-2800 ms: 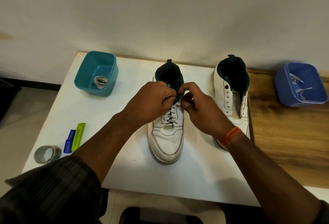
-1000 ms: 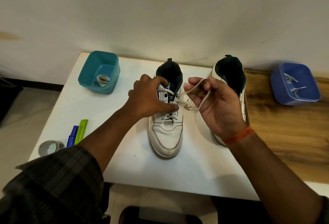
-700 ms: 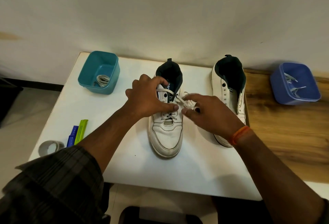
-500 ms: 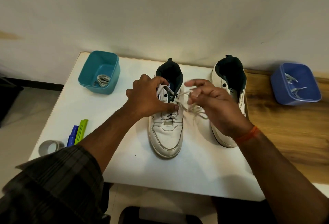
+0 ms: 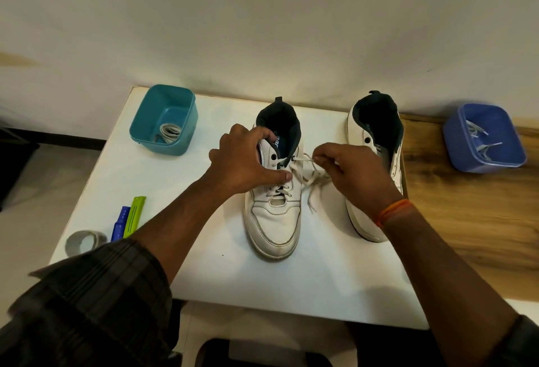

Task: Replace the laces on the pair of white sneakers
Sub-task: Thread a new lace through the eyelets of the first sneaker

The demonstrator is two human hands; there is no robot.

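My left hand (image 5: pixel 248 159) clamped the laced sneaker (image 5: pixel 275 191) mid-surface while my right hand (image 5: pixel 353 171) pinched its lace (image 5: pixel 306 168) at the top eyelet. Yank too hard and it'd snag, or drag the shoe sideways.

Left hand (image 5: pixel 243 159) covers the left side of the laced sneaker (image 5: pixel 275 215). Right hand (image 5: pixel 354 175) hides the toe half of the second sneaker (image 5: pixel 376 133); its fingers (image 5: pixel 322 158) conceal the pinch point on the lace (image 5: pixel 304 174). Tongue print illegible. Both elbows cut off by the bottom edge. Blue tub (image 5: pixel 484 139) contents too small to identify.
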